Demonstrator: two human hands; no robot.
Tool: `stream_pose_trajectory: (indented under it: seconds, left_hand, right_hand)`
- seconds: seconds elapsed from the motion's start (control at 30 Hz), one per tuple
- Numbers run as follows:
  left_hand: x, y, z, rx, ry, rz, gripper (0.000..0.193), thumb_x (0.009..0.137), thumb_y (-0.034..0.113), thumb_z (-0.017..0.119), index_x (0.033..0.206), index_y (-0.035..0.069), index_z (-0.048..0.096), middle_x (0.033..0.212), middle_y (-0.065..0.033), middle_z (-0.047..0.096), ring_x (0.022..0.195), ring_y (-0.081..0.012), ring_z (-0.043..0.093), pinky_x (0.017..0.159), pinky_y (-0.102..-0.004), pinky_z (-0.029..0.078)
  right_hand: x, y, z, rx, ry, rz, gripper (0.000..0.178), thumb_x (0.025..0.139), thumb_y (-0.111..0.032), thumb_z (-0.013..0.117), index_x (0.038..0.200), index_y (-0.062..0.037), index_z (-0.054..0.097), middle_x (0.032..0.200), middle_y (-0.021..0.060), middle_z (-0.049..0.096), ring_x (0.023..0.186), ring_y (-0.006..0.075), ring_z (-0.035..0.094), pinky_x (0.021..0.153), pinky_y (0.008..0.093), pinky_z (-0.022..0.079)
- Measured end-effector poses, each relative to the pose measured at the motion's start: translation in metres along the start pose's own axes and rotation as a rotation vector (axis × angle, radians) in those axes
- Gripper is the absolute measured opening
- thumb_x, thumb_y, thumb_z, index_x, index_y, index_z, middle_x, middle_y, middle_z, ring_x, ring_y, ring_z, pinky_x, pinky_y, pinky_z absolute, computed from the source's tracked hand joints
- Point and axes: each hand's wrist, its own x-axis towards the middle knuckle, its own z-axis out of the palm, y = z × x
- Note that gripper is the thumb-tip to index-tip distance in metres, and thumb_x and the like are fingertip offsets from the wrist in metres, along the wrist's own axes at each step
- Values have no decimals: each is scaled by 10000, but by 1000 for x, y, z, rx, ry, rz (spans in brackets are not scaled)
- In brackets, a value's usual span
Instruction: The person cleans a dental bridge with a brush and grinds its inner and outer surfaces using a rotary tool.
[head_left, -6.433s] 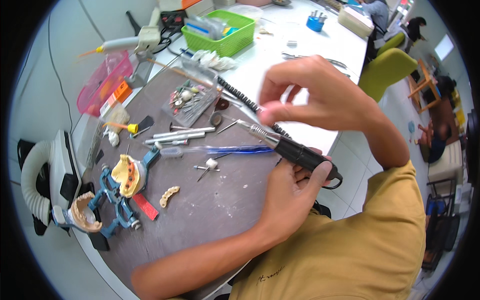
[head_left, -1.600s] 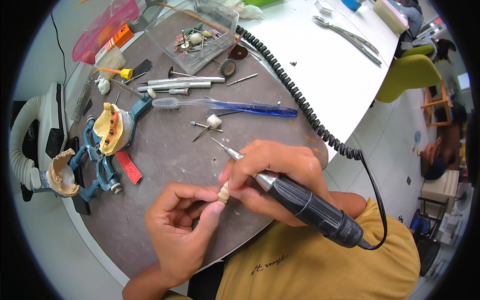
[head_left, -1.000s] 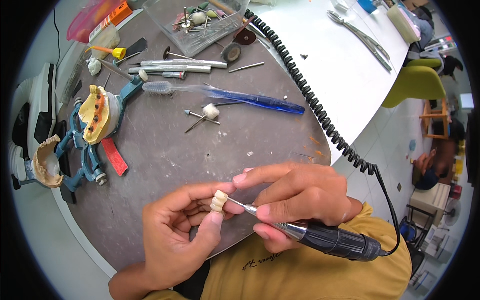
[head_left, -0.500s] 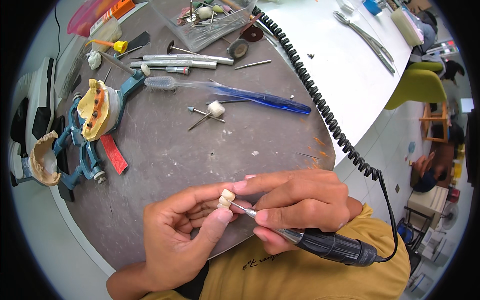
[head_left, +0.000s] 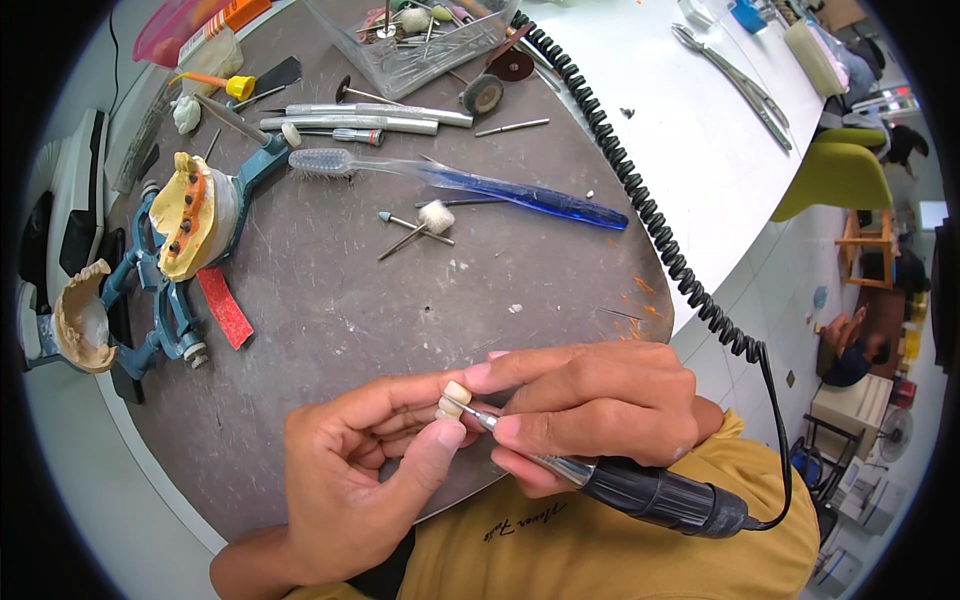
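Note:
Between the thumb and fingertips of my left hand (head_left: 365, 465) is a small cream-coloured dental bridge (head_left: 457, 393) of joined teeth. My right hand (head_left: 600, 405) grips a dental handpiece (head_left: 660, 495) with a black body and a metal nose, held like a pen. Its thin bur lies against the bridge, near the groove between two teeth. One right fingertip meets the left fingers beside the bridge. Farther left stands a blue articulator (head_left: 160, 265) carrying a yellow dental model (head_left: 188, 225) with an orange-pink gum strip and several dark posts. The lower part of the bridge is hidden by my left thumb.
A blue toothbrush (head_left: 500, 192) and mounted polishing tips (head_left: 436, 216) lie on the brown board. Metal-handled instruments (head_left: 350, 125) and a clear box of burs (head_left: 410, 60) sit beyond. The handpiece's coiled cord (head_left: 640, 200) runs down the right. Pliers (head_left: 735, 85) rest on the white table.
The bur has shifted slightly up and left and lies farther across the bridge. The right hand and handpiece have moved a little left; the left hand keeps its hold.

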Motion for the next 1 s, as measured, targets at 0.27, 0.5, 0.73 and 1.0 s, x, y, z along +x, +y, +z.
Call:
stream_pose_trajectory:
  seconds: [0.27,0.5,0.73,1.0]
  left_hand:
    - [0,2,-1,7,-15,-6,269,939,-41,615,1195,-125,617,1080,-194,712,1010,-204,705,923,-307,562]
    - [0,1,1,-19,0,-25,269,932,-46,621,1188,-128,616,1078,-193,712,1028,-211,702,925,-301,566]
    - [0,0,0,1,-12,-6,264,931,-44,623,1181,-128,617,1070,-194,711,1027,-215,703,911,-300,571]
    - [-1,2,1,-10,2,-18,258,930,-47,619,1174,-129,619,1072,-195,711,1029,-215,702,913,-299,569]
  right_hand:
    - [-1,-4,-3,27,13,26,164,745,34,797,850,33,671,780,129,673,889,335,746,746,364,637]
    - [1,-2,2,-20,20,0,145,750,34,791,824,32,666,754,123,665,881,335,746,738,359,637]
    - [-7,-6,-6,59,-14,68,284,753,-25,843,973,-28,663,783,92,673,962,376,728,814,461,621]
    - [1,-4,-4,11,-21,16,141,759,21,785,826,32,661,762,122,669,895,346,743,758,375,635]
